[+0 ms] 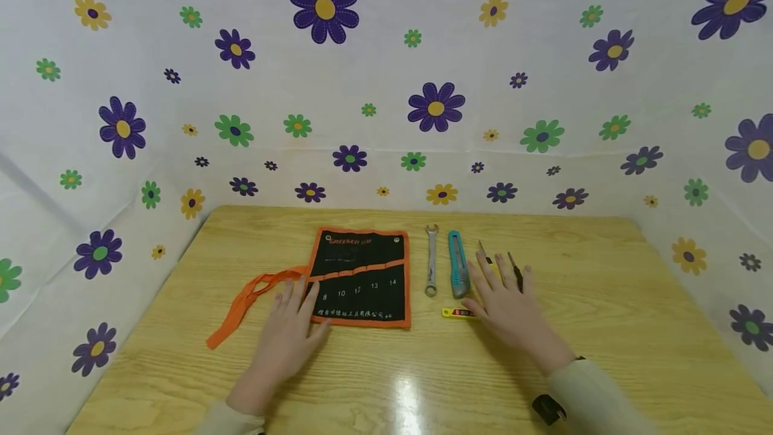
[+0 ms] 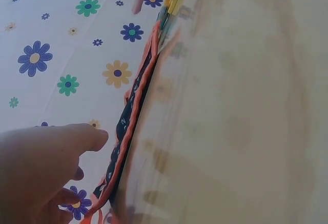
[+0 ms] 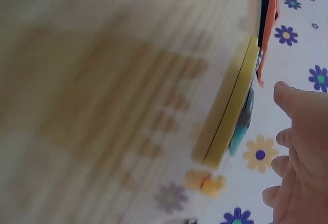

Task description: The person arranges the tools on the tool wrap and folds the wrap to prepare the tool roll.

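Observation:
A black tool pouch [image 1: 362,301] with orange trim and numbered pockets lies flat on the table. Over its lower left edge is my left hand [image 1: 286,337], fingers extended and holding nothing; whether it touches the fabric I cannot tell. My right hand [image 1: 510,307] is spread, empty, above two thin-shafted tools that look like small screwdrivers, one with a dark handle [image 1: 518,278]. It also partly covers a slim yellow case [image 3: 233,106] with a red and black label. Left of that hand lie a teal utility knife [image 1: 457,264] and a combination wrench [image 1: 431,260].
Orange ties [image 1: 244,301] trail from the pouch's left side. The wooden table [image 1: 338,381] meets a flower-printed white cloth [image 1: 374,79] at the back and both sides. A black band [image 1: 548,409] hangs by the right sleeve.

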Tool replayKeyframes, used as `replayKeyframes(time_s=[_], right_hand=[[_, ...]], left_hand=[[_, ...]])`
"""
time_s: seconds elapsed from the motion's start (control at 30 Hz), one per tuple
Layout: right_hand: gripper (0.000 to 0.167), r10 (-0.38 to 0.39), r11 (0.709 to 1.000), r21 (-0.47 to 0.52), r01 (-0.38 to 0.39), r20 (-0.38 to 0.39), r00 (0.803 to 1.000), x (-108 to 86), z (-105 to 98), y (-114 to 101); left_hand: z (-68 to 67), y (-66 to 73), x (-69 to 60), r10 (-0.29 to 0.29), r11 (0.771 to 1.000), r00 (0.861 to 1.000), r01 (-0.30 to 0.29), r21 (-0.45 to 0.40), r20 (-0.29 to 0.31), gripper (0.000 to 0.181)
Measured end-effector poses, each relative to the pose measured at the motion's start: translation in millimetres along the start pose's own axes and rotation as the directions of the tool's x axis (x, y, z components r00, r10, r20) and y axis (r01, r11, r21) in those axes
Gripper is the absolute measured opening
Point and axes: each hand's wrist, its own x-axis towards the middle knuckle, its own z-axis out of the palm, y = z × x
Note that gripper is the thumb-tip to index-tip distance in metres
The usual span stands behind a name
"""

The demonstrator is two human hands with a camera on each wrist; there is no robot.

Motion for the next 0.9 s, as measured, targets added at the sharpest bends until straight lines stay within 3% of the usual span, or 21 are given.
replayKeyframes(time_s=[0.17,0.4,0.63,0.9], right_hand=[[0.068,-0.045,0.998,0.045,0.044,0.025,0.999,19.1,4.6,-13.3],[0.067,-0.116,0.993,0.031,0.114,0.045,0.992,47.6,8.6,-30.7],[0.065,-0.137,0.99,-0.002,0.139,0.133,0.982,70.9,13.3,-43.9],[0.063,-0.157,0.987,0.007,0.158,0.182,0.971,87.7,17.8,-55.1]], left_hand=[[4.1,5.9,0.5,0.023,0.999,0.999,-0.023,-0.027,0.022,0.071],[6.7,16.9,2.1,0.042,0.999,0.998,-0.041,-0.026,0.048,0.071],[10.6,26.2,3.9,0.051,0.998,0.995,-0.048,-0.039,0.085,0.07],[15.0,32.1,4.8,0.047,0.999,0.992,-0.043,-0.031,0.117,0.07]])
